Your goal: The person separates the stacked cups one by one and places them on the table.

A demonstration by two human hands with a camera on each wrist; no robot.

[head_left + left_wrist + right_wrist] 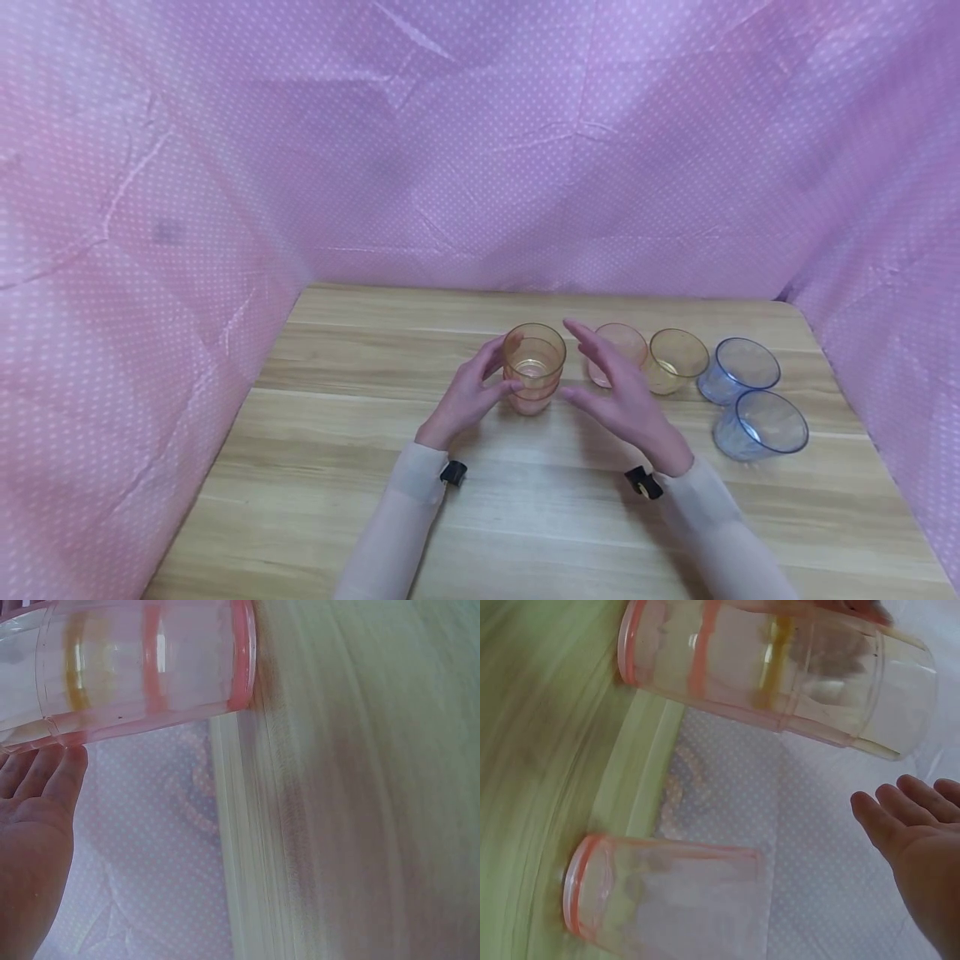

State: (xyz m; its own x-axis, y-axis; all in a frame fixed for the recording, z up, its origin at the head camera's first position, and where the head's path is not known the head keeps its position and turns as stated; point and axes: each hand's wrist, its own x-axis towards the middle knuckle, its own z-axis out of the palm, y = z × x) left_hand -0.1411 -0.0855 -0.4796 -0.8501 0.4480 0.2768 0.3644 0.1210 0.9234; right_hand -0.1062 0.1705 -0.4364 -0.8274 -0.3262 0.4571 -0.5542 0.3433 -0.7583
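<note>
A stack of nested clear glasses (531, 390), a yellow-tinted one on top of pink-tinted ones, stands upright on the table. My left hand (467, 398) holds it from the left, thumb at the front and fingers behind. In the left wrist view, fingertips touch the side of the stack (191, 664). To the right of the stack, my right hand (621, 393) is held with fingers extended and thumb apart. A gap shows between it and the stack (739, 656) in the right wrist view. Behind that hand stands a pink glass (628, 340), partly hidden.
A yellow glass (678, 354) stands right of the pink one. Further right are two blue glasses, one at the back (723, 383) and one nearer (738, 437). All rest on a wooden table (300, 467). Pink dotted cloth (450, 183) hangs around it.
</note>
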